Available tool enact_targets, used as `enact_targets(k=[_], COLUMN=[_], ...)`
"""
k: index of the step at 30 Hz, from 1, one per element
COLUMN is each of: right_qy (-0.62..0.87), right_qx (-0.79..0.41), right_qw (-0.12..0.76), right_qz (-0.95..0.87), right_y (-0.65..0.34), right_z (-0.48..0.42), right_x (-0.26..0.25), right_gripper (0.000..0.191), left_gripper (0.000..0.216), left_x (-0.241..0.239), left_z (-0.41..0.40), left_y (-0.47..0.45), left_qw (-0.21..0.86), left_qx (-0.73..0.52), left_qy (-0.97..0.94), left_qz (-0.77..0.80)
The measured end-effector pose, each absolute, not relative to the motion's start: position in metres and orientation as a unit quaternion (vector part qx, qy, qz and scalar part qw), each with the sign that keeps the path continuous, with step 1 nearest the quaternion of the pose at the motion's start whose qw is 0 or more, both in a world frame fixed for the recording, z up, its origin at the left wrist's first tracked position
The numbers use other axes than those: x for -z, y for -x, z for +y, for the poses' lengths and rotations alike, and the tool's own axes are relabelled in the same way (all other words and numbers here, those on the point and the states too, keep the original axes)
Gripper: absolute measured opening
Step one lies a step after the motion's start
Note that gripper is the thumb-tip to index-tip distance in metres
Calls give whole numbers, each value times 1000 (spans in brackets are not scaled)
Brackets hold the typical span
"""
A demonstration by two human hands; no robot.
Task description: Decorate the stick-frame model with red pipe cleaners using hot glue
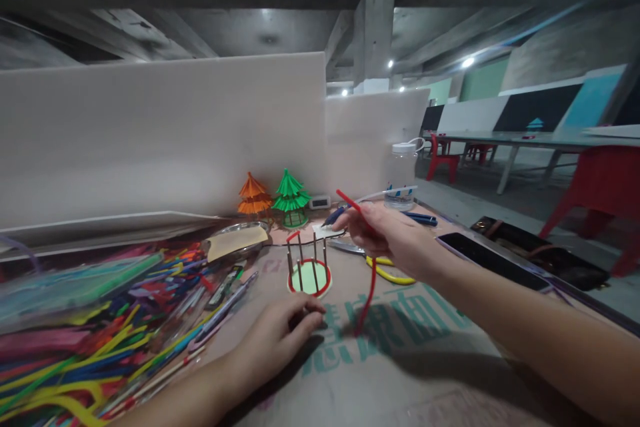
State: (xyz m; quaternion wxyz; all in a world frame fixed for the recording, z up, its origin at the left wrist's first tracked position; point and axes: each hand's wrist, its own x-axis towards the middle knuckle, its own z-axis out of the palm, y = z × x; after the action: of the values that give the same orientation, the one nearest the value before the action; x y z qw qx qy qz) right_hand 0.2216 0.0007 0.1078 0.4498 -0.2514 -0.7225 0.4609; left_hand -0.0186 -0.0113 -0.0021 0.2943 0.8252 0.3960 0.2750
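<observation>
My right hand (387, 235) is raised over the table with its fingers pinched on a long red pipe cleaner (369, 280), which hangs down in a curve to the cardboard. My left hand (280, 337) rests on the table with its fingers curled, its fingertips close to a small round model (310, 273). That model has a green base, a red rim and several upright sticks. I cannot make out whether the left fingers hold anything.
A heap of coloured pipe cleaners (85, 340) fills the left of the table. Orange (253, 195) and green (291, 195) paper trees stand at the back by the white partition (160, 133). Yellow-handled scissors (387, 270), a metal dish (237, 238), a plastic jar (401, 173) and a phone (493, 259) lie nearby.
</observation>
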Motion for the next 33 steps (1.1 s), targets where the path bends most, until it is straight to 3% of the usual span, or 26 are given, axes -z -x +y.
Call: enact_targets(k=[7,11,14,19,33], right_qy=[388,376,353,314,300], right_qx=[13,65,57,64,125], right_qw=[122,15,18,83,3], right_qz=[-913,-924,-934,-944,-946], right_y=[-219,-203,-196,-198,-200], right_z=[-17,-6,-1,1,0], right_x=[-108,-67,-37,-3,-21], right_gripper=[22,17,25,34,14], left_gripper=[39,41,23,21,29], left_x=[2,4,5,11,6], left_z=[-10,-6,-2,6,-3], left_y=[24,28,30,31,26], left_qw=[228,148,83,43,-3], left_qx=[-393,-368,-330,-288,-198], left_qy=[-809,-848,-883,-906,-906], left_qz=[373,352,324,308,374])
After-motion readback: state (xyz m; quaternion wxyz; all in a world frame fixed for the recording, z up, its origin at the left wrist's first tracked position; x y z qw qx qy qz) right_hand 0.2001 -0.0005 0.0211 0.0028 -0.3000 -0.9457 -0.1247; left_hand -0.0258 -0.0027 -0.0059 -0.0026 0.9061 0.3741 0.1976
